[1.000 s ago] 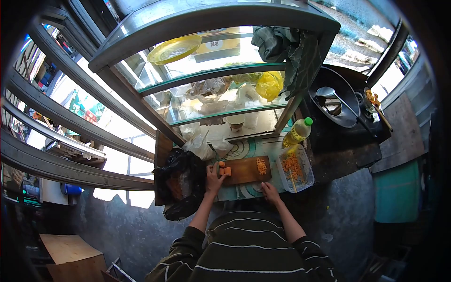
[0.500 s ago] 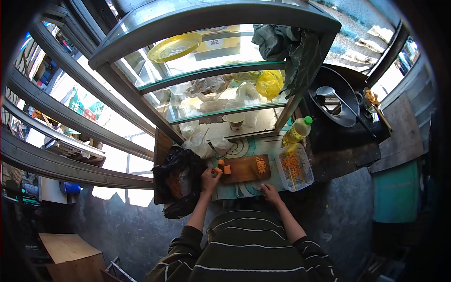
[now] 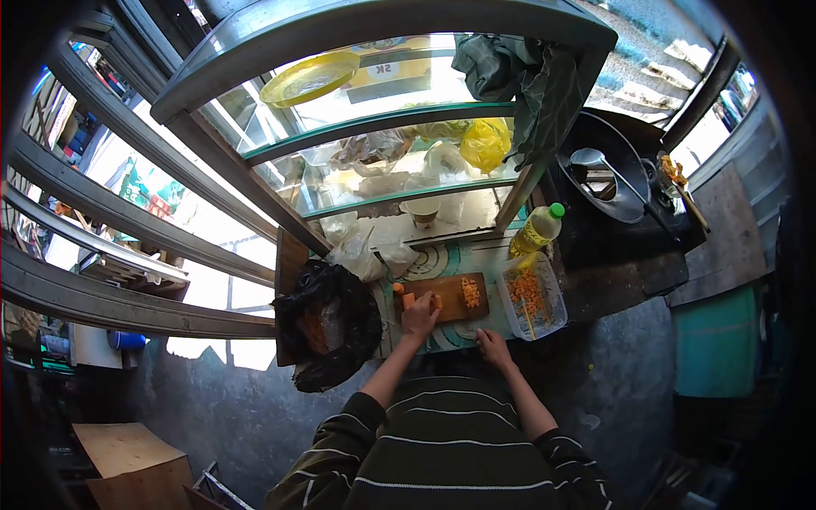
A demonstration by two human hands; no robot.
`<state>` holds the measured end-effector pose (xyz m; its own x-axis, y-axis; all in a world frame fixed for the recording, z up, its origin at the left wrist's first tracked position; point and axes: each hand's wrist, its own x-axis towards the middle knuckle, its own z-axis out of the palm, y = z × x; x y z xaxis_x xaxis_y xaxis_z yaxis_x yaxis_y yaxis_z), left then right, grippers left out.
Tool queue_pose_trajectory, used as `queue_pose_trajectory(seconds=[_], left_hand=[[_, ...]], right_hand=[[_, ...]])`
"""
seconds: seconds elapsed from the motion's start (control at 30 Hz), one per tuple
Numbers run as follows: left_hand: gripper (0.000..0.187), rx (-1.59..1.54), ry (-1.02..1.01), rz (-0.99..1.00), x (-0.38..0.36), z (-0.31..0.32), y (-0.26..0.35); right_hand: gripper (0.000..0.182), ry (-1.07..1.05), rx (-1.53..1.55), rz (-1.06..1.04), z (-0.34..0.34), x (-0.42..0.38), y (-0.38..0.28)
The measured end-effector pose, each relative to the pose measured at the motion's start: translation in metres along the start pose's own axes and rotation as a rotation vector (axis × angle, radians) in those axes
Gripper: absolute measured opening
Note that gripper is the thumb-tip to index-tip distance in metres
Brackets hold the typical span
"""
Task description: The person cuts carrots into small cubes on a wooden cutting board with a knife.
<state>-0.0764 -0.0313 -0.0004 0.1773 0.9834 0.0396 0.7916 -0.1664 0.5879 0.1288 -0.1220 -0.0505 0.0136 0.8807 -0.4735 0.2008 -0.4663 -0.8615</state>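
My left hand (image 3: 418,318) is closed on an orange carrot piece (image 3: 437,302) at the left part of the wooden board (image 3: 450,311). Another orange chunk (image 3: 408,300) lies on the board beside my fingers, and one (image 3: 398,288) rests near its left edge. Small diced orange bits (image 3: 470,293) are heaped at the board's right end. My right hand (image 3: 492,347) is closed near the counter's front edge, below the board; what it holds, if anything, is too small to make out. A clear plastic container (image 3: 557,313) of diced orange bits stands to the right.
A black plastic bag (image 3: 361,319) lies open at the left. Behind the container stands a bottle of yellow liquid (image 3: 535,231). A glass cabinet (image 3: 382,204) rises behind the board. At the right, a wok (image 3: 625,200) with a ladle sits on the stove.
My left hand has moved right, from the board's left edge onto the board, and now holds an orange piece there. My right hand has barely moved.
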Motion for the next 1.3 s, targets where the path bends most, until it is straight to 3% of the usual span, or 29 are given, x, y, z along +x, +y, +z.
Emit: queue_pose_trajectory(seconds=[0.1,0.23,0.53,0.6,0.73,0.9,1.03,1.13,1.23,1.3], left_hand=[[0.039,0.021,-0.048,-0.018,0.007,0.017,0.001],[0.042,0.065,-0.073,-0.009,0.009,0.016,0.002],[0.032,-0.072,-0.012,0.014,0.004,0.011,0.001],[0.029,-0.055,0.001,-0.113,0.003,0.015,0.001],[0.026,-0.096,0.065,-0.122,0.002,0.028,-0.008],[0.025,-0.365,0.046,-0.355,0.008,0.028,-0.004],[0.026,-0.365,0.061,-0.346,0.012,0.031,-0.006],[0.027,-0.161,0.014,-0.233,0.012,0.034,-0.007],[0.023,-0.305,0.021,-0.239,0.012,0.031,0.001],[0.022,-0.373,0.137,-0.087,0.012,0.030,0.005]], right_hand=[[0.033,0.006,-0.133,-0.110,-0.002,-0.005,-0.003],[0.033,0.017,-0.105,-0.083,0.003,-0.013,-0.018],[0.039,-0.070,0.134,0.152,0.029,-0.009,-0.046],[0.041,-0.064,0.130,0.168,0.036,-0.007,-0.049],[0.040,-0.039,0.073,0.141,0.045,-0.008,-0.052],[0.047,-0.020,0.003,0.136,0.047,-0.006,-0.045],[0.041,-0.059,0.122,0.203,0.046,-0.006,-0.042],[0.039,0.003,0.239,0.197,0.045,-0.010,-0.041],[0.038,0.029,0.278,0.226,0.039,-0.012,-0.044],[0.037,0.075,0.292,0.200,0.037,-0.014,-0.047]])
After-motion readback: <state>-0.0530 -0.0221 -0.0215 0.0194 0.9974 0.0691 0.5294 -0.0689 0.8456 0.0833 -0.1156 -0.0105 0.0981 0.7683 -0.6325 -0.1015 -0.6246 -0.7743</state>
